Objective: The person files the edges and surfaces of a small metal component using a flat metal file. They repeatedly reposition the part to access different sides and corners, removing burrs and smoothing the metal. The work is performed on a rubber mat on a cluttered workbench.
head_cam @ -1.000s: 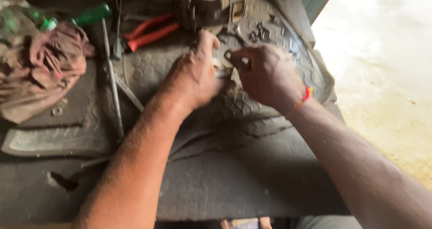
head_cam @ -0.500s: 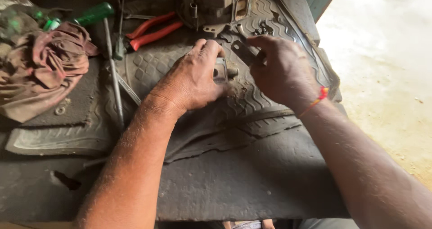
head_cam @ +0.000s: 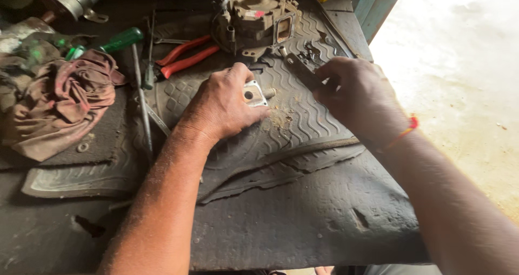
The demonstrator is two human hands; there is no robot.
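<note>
While the small square metal plate (head_cam: 254, 94) lay pinned flat on the ribbed rubber mat (head_cam: 303, 129), just below the grimy carburettor body (head_cam: 257, 18), the work looked like cleaning or scraping that plate. The left hand (head_cam: 219, 107) pressed down on it, fingers spread and curled at its edge. The right hand (head_cam: 359, 96) had closed around a dark flat tool (head_cam: 303, 70), angled toward the plate; the next stroke likely needed firm holding.
</note>
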